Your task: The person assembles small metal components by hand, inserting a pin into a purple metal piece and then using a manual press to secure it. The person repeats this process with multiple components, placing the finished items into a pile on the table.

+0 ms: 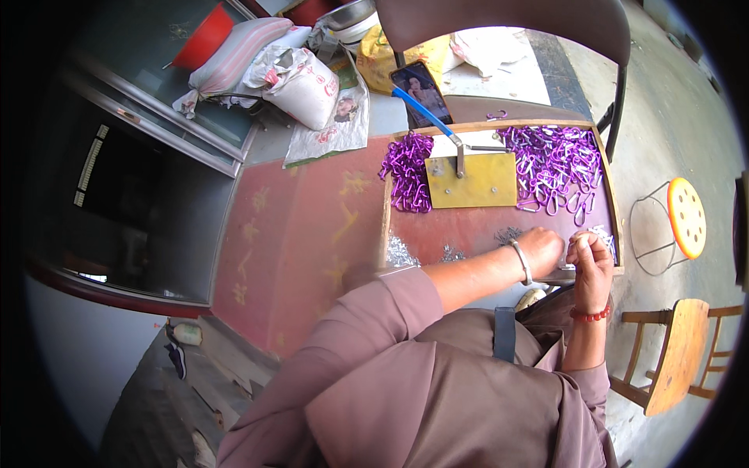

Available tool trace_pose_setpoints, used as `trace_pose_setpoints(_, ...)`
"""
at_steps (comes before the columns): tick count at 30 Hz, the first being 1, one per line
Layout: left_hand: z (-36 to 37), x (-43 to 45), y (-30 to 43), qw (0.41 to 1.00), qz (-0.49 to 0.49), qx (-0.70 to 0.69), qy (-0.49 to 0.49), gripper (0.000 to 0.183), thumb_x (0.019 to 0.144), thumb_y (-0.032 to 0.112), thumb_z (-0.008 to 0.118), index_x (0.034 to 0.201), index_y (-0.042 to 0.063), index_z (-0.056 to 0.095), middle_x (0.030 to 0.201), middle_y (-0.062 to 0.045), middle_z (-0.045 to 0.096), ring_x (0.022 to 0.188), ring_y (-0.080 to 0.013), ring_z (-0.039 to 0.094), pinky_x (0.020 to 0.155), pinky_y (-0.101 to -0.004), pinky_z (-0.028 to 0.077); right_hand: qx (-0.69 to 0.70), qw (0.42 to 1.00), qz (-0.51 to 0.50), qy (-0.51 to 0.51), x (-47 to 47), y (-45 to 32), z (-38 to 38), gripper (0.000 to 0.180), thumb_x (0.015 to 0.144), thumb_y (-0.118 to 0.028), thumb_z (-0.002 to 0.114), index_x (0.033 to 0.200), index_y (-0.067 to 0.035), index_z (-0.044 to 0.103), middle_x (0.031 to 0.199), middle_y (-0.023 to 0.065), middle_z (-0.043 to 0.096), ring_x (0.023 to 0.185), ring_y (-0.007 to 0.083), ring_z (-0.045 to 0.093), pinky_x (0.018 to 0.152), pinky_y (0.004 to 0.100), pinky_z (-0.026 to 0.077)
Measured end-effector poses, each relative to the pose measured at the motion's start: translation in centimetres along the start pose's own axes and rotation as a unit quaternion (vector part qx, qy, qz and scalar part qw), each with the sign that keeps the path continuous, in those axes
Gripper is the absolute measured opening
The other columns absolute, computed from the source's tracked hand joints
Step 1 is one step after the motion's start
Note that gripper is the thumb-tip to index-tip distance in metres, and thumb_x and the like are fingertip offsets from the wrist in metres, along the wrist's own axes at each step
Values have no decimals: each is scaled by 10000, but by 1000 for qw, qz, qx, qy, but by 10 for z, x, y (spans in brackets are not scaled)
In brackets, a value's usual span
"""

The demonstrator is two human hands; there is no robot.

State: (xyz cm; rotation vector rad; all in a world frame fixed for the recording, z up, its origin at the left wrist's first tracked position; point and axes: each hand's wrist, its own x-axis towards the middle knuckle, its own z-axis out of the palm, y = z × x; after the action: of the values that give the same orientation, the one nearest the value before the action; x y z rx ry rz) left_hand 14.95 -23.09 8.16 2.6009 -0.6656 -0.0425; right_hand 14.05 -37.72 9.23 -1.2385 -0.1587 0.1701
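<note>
My left hand [540,251] is curled over the front right part of a wooden-edged tray [610,193]; its fingertips are hidden. Close beside it, my right hand [592,260] has thumb and forefinger pinched together; anything between them is too small to make out. Small silver metal pieces [605,238] lie behind the right hand. Purple carabiner clips [553,161] are heaped at the tray's right, and more purple clips [408,172] at its left. Between the heaps stands a hand press with a yellow plate [471,184] and a blue lever [424,111], raised at a slant.
Small dark pins [509,235] and silver bits [401,253] lie along the tray's near side. A phone [422,93] leans behind the press, before a brown chair [503,26]. An orange stool [686,218] and a wooden chair [676,357] stand to the right. Sacks [301,88] sit at back left.
</note>
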Motion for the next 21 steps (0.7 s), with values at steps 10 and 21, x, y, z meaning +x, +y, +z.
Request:
trace_pose_setpoints(10, -42, -26, -5, 935, -109, -308, 138, 71, 702, 25, 670, 702, 6, 602, 664, -49, 627, 623, -95, 606, 576, -232, 496, 4, 1000, 7, -1, 0, -6, 15, 146, 880, -164, 577, 863, -22, 606, 755, 4, 576, 672, 60, 508, 628, 200, 408)
trace_pose_setpoints(21, -57, -76, -22, 762, -205, -604, 110, 112, 761, 11, 664, 823, -9, 573, 770, -93, 637, 674, -133, 633, 610, -228, 526, 3, 999, 26, -41, -1, -3, 32, 133, 880, -155, 577, 864, -26, 605, 785, 4, 585, 701, 61, 520, 630, 196, 411)
